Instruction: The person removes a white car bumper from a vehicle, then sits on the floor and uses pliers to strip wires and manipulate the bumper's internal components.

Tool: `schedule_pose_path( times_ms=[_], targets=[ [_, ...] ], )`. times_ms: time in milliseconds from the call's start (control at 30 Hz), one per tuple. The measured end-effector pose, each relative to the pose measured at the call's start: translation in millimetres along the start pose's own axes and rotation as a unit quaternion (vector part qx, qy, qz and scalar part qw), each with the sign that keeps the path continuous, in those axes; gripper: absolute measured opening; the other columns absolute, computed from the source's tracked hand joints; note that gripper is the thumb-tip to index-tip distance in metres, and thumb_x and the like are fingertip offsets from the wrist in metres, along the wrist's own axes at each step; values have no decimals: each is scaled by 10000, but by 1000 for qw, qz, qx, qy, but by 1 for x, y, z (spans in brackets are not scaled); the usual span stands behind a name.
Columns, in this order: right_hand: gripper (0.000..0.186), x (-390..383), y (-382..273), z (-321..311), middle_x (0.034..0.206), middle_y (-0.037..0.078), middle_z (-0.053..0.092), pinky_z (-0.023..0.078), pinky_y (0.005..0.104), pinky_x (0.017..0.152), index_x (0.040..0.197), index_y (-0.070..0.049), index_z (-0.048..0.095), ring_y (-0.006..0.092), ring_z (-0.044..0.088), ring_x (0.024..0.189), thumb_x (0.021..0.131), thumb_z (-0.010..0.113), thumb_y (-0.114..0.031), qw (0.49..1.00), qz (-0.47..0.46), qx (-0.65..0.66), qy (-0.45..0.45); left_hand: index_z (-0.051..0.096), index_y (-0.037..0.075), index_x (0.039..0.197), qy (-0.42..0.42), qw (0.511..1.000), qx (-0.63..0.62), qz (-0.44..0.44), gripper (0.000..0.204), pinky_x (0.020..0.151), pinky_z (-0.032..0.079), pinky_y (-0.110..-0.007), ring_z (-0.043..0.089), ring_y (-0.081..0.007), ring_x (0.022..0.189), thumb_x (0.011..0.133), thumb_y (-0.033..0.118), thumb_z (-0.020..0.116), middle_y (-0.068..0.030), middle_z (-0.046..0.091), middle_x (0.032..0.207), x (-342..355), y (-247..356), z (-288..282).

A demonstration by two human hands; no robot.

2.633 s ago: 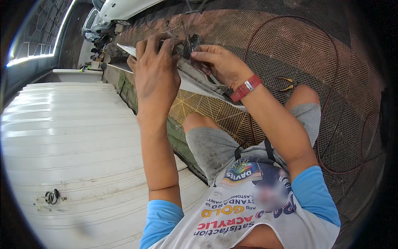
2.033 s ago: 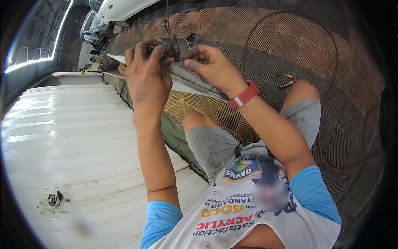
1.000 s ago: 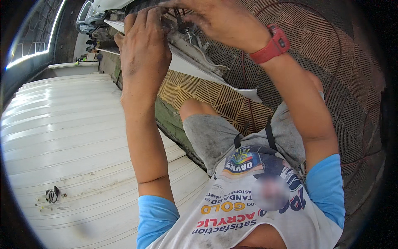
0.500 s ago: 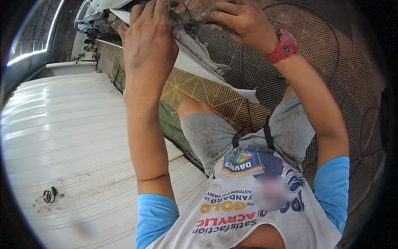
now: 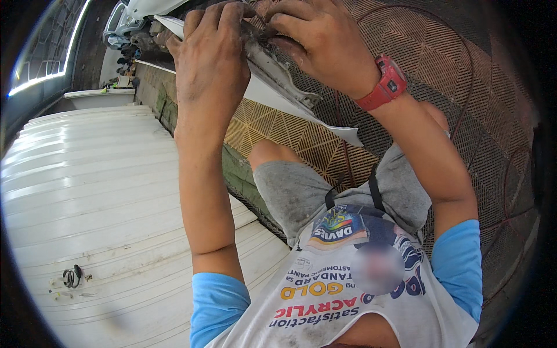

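A white curved panel (image 5: 278,98), which looks like a vehicle body part, slants from the upper left toward the middle. Along its inner side runs a dirty grey bracket-like strip (image 5: 281,69). My left hand (image 5: 210,64) is wrapped over the panel's upper end, its fingertips curled out of sight. Close by, my right hand (image 5: 325,43) has its fingers bent and drawn together at the dark upper part of the strip. Whatever those fingers pinch is hidden by the hand.
A ribbed white surface (image 5: 98,191) spreads on the left, with a small coil of black cable (image 5: 72,277) and bits on it. Brown and yellow grating tiles (image 5: 278,127) cover the floor. A thin red hose (image 5: 473,69) winds across the right side. Green cloth (image 5: 235,168) lies beside my leg.
My right hand has moved left and slightly down, closer to my left hand and the strip. My left hand and the panel have barely shifted.
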State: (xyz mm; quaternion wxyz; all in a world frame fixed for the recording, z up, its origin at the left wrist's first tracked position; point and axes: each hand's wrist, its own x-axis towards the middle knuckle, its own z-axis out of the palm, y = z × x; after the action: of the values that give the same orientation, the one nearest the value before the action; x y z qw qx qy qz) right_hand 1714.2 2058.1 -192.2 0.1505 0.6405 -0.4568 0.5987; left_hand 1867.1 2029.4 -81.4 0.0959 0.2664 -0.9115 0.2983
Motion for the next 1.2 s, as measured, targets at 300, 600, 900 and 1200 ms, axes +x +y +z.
schedule_pose_path(
  times_ms=[300,600,900,1200],
  targets=[
    [82,3,8,8,1130,68,673,429,480,1083,894,-69,714,264,606,1165,819,690,-92,996,-83,-4,-27,627,140,1245,8,1000,-4,-2,324,917,459,-491,606,-315,1121,926,83,643,-70,679,1177,1,1,1],
    [154,-41,20,33,1287,72,665,341,550,1205,967,-69,650,297,587,1293,839,736,-74,997,29,45,55,539,132,1398,51,994,-91,-17,528,995,425,-477,581,-310,1169,900,54,696,-73,643,1307,-2,-11,5],
    [183,1,-21,-10,1267,42,670,354,529,1193,1019,-109,700,304,575,1300,838,719,-91,989,91,82,87,466,88,1459,39,993,-108,-35,668,1078,388,-443,572,-312,1187,855,-19,731,-110,640,1304,-32,-24,-6],
    [256,104,18,43,1231,94,712,547,399,978,1037,-79,769,289,667,1142,794,714,-24,931,-100,-26,-350,510,76,1397,30,992,-112,-42,626,1057,396,-450,582,-321,1157,829,-25,754,-134,645,1244,-52,-36,-8]
  ],
)
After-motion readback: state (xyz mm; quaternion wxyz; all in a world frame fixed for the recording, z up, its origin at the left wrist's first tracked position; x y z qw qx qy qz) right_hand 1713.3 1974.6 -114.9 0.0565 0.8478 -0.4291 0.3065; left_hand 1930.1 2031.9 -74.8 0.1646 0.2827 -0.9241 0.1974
